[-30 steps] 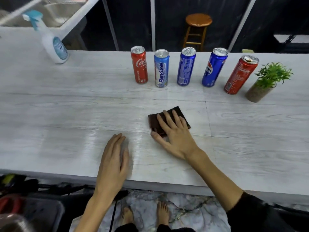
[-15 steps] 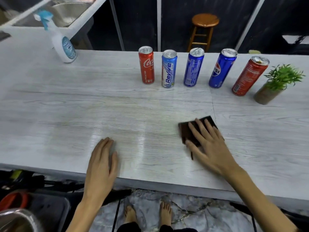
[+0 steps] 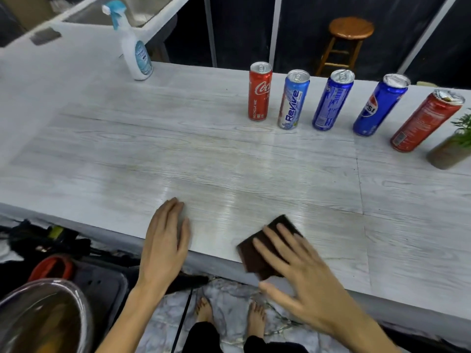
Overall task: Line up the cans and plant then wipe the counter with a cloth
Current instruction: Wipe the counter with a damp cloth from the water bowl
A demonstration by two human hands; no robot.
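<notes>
Several cans stand in a row along the far side of the white wood-grain counter (image 3: 178, 154): a red Coca-Cola can (image 3: 259, 91), a light blue Revive can (image 3: 293, 100), a dark blue can (image 3: 332, 100), a blue Pepsi can (image 3: 379, 105) and a red can (image 3: 424, 122). The potted plant (image 3: 451, 149) ends the row at the right edge, partly cut off. My right hand (image 3: 300, 273) presses flat on a folded dark brown cloth (image 3: 257, 253) at the counter's near edge. My left hand (image 3: 165, 240) rests flat on the counter to its left, fingers together, holding nothing.
A white spray bottle (image 3: 135, 47) with a blue trigger stands at the far left of the counter. Behind the counter is a wooden stool (image 3: 346, 42). Below the near edge are a clear bowl (image 3: 43, 317), dark clutter and my bare feet (image 3: 229, 314).
My right hand has slid the cloth right, then back toward the counter's near edge. My left hand stays flat on the counter. The view has shifted left.
</notes>
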